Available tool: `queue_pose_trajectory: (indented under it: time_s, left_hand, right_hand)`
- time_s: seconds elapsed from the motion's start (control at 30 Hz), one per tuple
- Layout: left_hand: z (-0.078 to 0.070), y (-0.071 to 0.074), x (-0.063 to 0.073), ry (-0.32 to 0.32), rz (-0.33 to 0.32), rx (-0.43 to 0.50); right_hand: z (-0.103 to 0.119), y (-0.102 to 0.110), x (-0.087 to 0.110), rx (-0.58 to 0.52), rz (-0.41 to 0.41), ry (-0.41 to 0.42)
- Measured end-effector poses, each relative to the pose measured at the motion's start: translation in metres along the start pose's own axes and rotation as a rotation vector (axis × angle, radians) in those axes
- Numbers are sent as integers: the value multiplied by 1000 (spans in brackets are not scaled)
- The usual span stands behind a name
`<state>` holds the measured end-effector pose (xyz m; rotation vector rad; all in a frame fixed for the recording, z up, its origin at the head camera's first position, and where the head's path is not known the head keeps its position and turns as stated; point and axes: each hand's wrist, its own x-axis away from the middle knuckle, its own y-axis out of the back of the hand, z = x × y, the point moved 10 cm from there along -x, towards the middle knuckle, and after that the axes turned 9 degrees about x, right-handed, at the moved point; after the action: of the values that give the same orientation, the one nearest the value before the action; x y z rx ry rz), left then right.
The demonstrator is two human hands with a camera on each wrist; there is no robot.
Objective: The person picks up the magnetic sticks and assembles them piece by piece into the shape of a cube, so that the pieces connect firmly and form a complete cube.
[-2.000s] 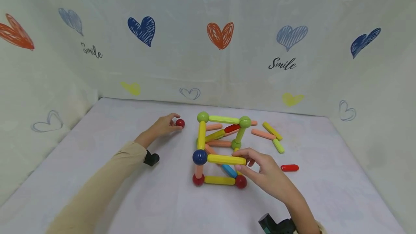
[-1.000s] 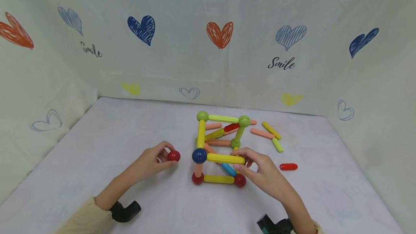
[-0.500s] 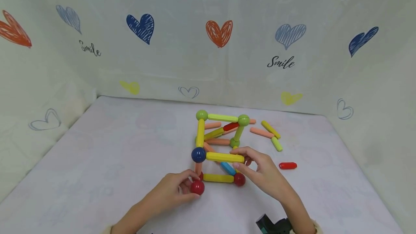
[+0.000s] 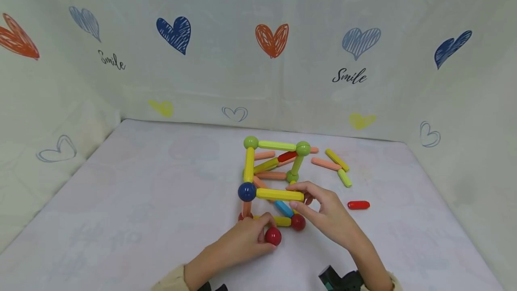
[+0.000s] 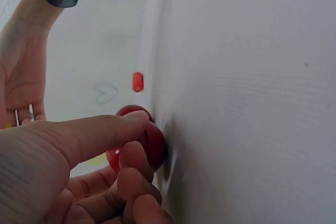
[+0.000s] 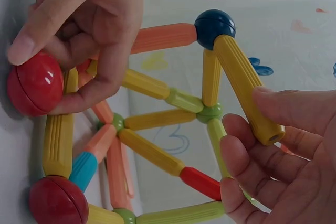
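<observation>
A frame of coloured magnetic rods and balls stands mid-table. Its top front rod is a yellow magnetic rod [image 4: 278, 195], joined at the left to a blue ball [image 4: 247, 191]. My right hand [image 4: 329, 214] pinches that rod's free right end between thumb and fingers, plain in the right wrist view. Low in front of the frame, my left hand [image 4: 246, 239] pinches a red ball [image 4: 273, 236] with thumb and fingers. Behind it runs the yellow bottom rod [image 4: 282, 221], ending in another red ball [image 4: 298, 222]. The left hand partly covers the frame's lower left corner.
A loose red rod [image 4: 358, 205] lies right of the frame. Farther back are a salmon rod [image 4: 325, 163], a yellow rod [image 4: 337, 160] and a light green rod [image 4: 344, 178]. Green balls such as this green ball [image 4: 303, 148] form the rear top corners.
The left hand took the red ball at the far left, brought it toward me and then rightward to the frame's front. The right hand stays on the yellow rod's end.
</observation>
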<state>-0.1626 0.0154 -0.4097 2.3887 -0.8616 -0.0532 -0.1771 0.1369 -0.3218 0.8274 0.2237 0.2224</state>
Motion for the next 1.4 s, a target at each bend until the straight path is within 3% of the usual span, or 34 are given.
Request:
queue_pose_trajectory:
  time_s: [0.23, 0.43, 0.63, 0.77, 0.83, 0.97, 1.07, 1.23, 1.4]
  left_hand:
    - [1, -6, -2, 30, 5, -77]
    - [-12, 8, 7, 14, -4, -91]
    - [-46, 46, 33, -47, -26, -13]
    - [-64, 81, 45, -138, -119, -1]
    - [-65, 97, 48, -128, -173, -26]
    - [-53, 115, 44, 1, -217, -67]
    - [-45, 111, 33, -14, -166, -4]
    - [-43, 91, 14, -157, -37, 186]
    - [-39, 81, 5, -182, -7, 265]
  right_hand:
    - [1, 0, 2, -11, -7, 16]
    - [2, 0, 1, -12, -8, 23]
    - [3, -1, 2, -18, -6, 25]
    - [3, 0, 2, -15, -10, 26]
    - [3, 0, 2, -11, -10, 25]
    - [3, 1, 1, 1, -10, 17]
    - [3, 0, 1, -1, -13, 12]
    - [3, -1, 1, -18, -14, 15]
    - [3, 1, 1, -18, -26, 12]
